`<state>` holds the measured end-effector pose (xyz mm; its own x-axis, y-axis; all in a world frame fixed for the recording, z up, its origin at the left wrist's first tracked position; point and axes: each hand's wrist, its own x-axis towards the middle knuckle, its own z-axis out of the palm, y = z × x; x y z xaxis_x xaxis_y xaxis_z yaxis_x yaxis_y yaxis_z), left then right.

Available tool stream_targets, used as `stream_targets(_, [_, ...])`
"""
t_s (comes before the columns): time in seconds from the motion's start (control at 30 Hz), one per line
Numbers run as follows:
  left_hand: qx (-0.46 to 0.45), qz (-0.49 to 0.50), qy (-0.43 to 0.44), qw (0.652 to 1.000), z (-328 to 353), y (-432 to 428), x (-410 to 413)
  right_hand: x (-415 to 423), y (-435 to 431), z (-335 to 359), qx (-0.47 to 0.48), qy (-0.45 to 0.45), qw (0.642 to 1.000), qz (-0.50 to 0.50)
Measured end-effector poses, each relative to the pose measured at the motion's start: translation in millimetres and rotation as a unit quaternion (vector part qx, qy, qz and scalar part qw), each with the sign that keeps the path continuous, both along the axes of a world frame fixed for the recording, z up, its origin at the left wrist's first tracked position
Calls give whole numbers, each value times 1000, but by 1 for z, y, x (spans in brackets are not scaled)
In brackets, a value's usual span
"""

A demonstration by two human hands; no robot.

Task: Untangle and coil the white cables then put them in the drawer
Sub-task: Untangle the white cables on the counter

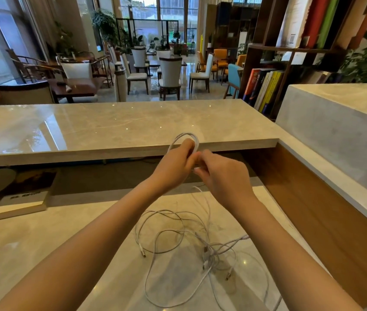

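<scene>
Centre of the frame: your left hand (175, 167) grips a small coil (185, 136) of white cable, held up in front of the edge of the raised counter (110, 126). The loops stand on edge and show above your knuckles. Your right hand (222, 176) is drawn in tight against the left, fingertips meeting it at the coil's lower rim. Its fingers are curled and pinch the loose strand (203, 196) where it leaves the coil.

That strand sets up the next wrap. It drops almost straight down the frame from under your right hand to the tangle (200, 248) of white cables, which lies on the desk (43, 243) in the lower centre, between your forearms. The tangle's knotted core sits right of centre, nearer your right arm. Wide slack loops spread from it to the left and toward the bottom edge.

The slack therefore has to come up from below. The right hand looks better placed to feed it while the left holds the loops. The cable seems likely to snag at the knot before it runs free.

No drawer can be seen from this angle.
</scene>
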<state>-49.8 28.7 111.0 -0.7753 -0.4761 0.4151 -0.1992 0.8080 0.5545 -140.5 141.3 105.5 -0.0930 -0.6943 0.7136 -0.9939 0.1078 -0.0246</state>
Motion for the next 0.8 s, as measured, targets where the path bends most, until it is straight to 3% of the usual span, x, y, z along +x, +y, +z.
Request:
stream_targets(0.1, [4,-37,-75,997,2,-3,2,-14,3,5,25,-6,1000,-1])
stream_targets(0.17, [149,-78,-101,981,7,-6,10,-28,5,10,65,-26,998,-3])
stream_targets(0.27, [404,-190,-98,890,13,-19,28,-49,6,18,131,-172,976,25])
stream_targets(0.37, [532,-288,-60,794,6,-30,36,-50,0,12,194,-405,883,136])
stream_targets(0.47, [583,-337,-20,739,0,-30,33,-40,-4,4,221,-567,763,218])
stream_targets(0.57, [627,-319,19,711,-3,-31,32,-33,-4,1,194,-662,669,275])
stream_targets(0.67, [662,-297,45,686,-10,-32,33,-22,-7,-3,164,-716,599,319])
stream_targets(0.8, [672,-261,67,690,-15,-26,31,-18,-12,-1,149,-750,568,304])
